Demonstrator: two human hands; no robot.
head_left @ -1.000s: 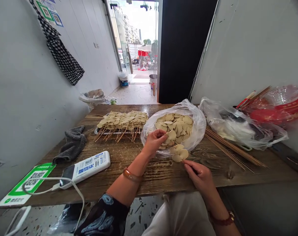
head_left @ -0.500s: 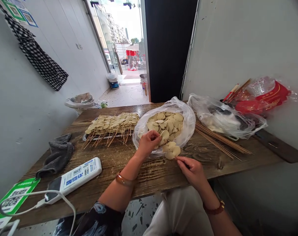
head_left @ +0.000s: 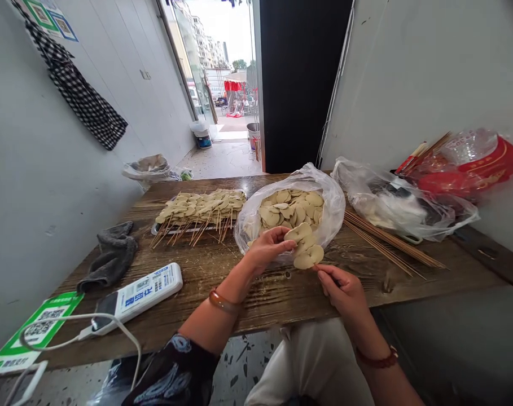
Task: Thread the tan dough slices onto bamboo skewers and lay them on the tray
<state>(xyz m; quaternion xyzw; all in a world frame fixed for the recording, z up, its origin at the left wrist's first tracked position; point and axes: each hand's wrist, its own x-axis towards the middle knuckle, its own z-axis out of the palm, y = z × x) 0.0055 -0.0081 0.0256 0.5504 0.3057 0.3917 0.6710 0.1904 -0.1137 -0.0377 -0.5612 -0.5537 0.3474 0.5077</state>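
My right hand (head_left: 342, 286) pinches the lower end of a thin wooden skewer (head_left: 316, 267), most of which is hidden by the food on it. A few thin, round, pale-yellow slices (head_left: 309, 257) are threaded there, overlapping. They look like potato or dough; I cannot tell which. At the upper end, my left hand (head_left: 270, 249) has thumb and fingers closed on the edge of the topmost slice (head_left: 299, 232). Just behind both hands, a clear plastic bag (head_left: 334, 211) lies open, full of loose slices (head_left: 292, 208) of the same kind.
Filled skewers (head_left: 203, 206) are piled on a tray left of the bag. Bare skewers (head_left: 387, 239) lie to the right beside another plastic bag (head_left: 378, 203). A grey cloth (head_left: 114, 254), a white power bank (head_left: 148, 290) with a cable and a green code card (head_left: 40, 324) occupy the table's left side.
My left hand has brought its slice down and right from the bag's edge onto the skewer's upper end, against the other slices. My right hand keeps hold of the skewer. The view has shifted slightly.
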